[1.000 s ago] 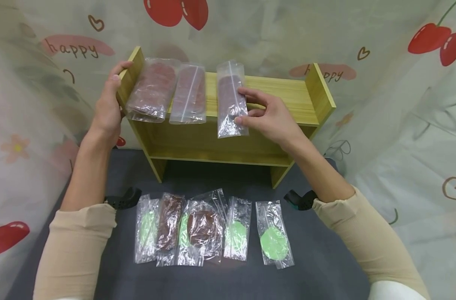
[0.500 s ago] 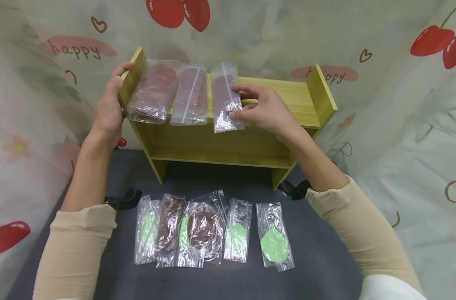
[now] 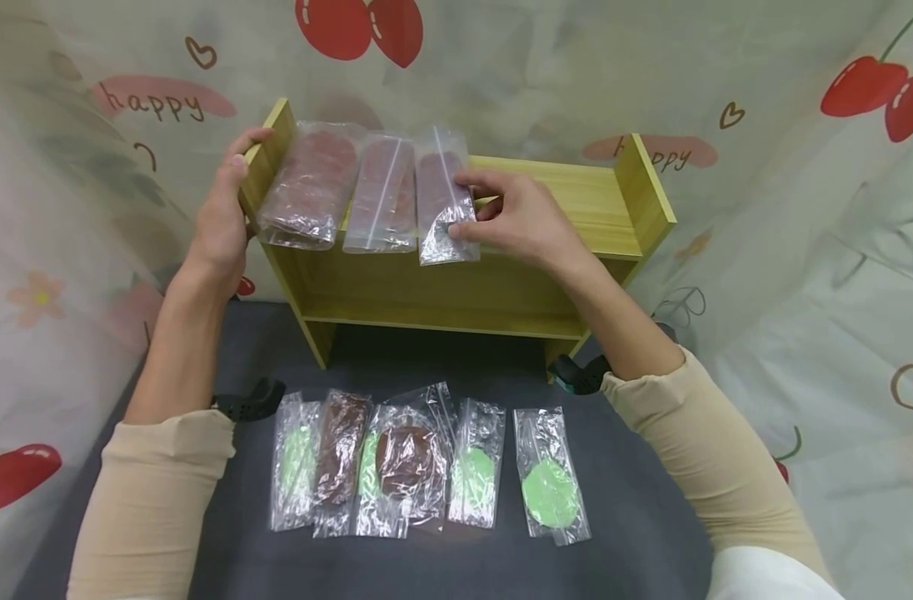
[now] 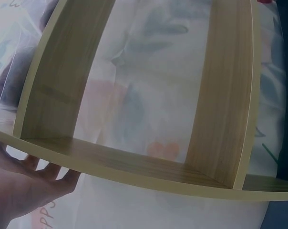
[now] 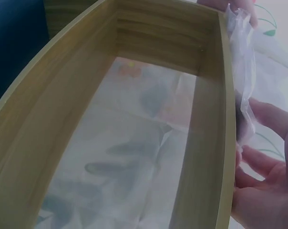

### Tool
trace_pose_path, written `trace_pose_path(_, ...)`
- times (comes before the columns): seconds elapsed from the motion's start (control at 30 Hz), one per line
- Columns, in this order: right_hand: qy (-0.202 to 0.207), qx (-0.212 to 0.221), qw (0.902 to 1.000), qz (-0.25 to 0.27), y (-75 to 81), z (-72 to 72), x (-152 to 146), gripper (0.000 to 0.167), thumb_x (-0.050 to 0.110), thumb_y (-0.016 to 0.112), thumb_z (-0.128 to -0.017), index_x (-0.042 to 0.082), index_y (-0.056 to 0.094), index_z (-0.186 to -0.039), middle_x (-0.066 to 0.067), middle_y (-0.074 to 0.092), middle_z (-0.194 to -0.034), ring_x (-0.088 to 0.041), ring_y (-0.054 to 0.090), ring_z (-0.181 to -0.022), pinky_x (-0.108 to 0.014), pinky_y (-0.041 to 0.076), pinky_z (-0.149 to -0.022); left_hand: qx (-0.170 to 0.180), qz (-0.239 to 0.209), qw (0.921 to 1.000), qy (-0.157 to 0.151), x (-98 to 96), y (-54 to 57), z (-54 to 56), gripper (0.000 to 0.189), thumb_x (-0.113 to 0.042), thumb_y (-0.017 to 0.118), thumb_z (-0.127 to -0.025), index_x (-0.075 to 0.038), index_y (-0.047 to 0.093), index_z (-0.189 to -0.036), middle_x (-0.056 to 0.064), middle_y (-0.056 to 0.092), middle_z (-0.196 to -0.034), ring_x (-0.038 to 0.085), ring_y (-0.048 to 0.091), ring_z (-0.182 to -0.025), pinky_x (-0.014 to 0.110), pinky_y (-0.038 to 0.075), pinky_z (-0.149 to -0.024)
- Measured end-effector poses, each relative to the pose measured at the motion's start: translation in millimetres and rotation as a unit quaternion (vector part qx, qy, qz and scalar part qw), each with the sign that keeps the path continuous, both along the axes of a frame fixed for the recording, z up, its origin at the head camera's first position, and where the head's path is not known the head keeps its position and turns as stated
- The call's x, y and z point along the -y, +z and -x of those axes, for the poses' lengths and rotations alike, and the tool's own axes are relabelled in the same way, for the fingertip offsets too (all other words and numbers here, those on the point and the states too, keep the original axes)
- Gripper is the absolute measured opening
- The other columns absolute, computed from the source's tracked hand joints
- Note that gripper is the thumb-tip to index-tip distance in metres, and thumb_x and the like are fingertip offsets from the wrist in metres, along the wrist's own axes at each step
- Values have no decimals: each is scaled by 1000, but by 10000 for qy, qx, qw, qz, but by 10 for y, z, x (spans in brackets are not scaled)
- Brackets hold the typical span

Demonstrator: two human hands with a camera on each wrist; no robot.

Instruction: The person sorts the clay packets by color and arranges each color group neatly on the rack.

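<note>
My right hand (image 3: 516, 217) pinches the side of a clear zip bag (image 3: 445, 167) with a flat purplish-brown piece in it. That bag lies over the front of the wooden shelf's (image 3: 561, 187) upper board, its lower end hanging past the edge. In the right wrist view, the bag (image 5: 244, 71) shows edge-on between thumb and fingers. Just left of it lie a similar zip bag (image 3: 381, 192) and a wider bag (image 3: 314, 183). My left hand (image 3: 222, 200) holds the shelf's left side panel from outside, bent fingers (image 4: 51, 171) against the board.
Several clear bags lie in a row on the dark table below the shelf: green discs (image 3: 550, 492), a brown disc (image 3: 406, 458) and a brown strip (image 3: 341, 450). A printed curtain (image 3: 546, 75) surrounds the back and sides. The shelf has a lower board (image 3: 441, 317).
My right hand has moved the zip bag leftward along the upper board, close beside the middle bag. My left hand has kept its place on the side panel.
</note>
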State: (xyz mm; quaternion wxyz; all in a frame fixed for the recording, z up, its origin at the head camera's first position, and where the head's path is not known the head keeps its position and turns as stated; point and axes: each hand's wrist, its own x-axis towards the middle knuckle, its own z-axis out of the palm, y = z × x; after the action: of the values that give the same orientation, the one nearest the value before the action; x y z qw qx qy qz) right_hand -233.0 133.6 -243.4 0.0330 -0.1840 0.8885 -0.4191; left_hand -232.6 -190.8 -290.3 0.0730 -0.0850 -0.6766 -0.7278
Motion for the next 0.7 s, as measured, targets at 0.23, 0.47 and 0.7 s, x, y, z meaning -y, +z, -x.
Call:
trace_pose_path(0.23,-104,-269,9978,-602,-12,-5,15,67,25,84,-81,11,56,-141,-10,54,-122,-19,61,-88,-27,41,-65,-8,103,9999,10,4,2,-1,43,-35,26,-105,-32,45,-143,5,38,-131,20,41,-111,44,25,-95)
trace_pose_path(0.47,-180,-405,9975,-551,-31,-26,-4,60,28,82,-82,11,61,-136,-10,49,-124,-18,61,-93,-29,41,-70,-59,156,9999,-25,12,-3,0,43,-36,25,-105,-31,44,-144,5,38,-130,21,41,-109,44,27,-91)
trace_pose_path(0.7,-233,-721,9971,117,-105,-85,-58,51,26,78,-86,11,63,-133,-8,53,-119,-15,59,-82,-25,41,-65,-58,26,10000,-48,2,-2,1,44,-34,25,-105,-30,45,-144,5,40,-127,20,43,-106,43,27,-90)
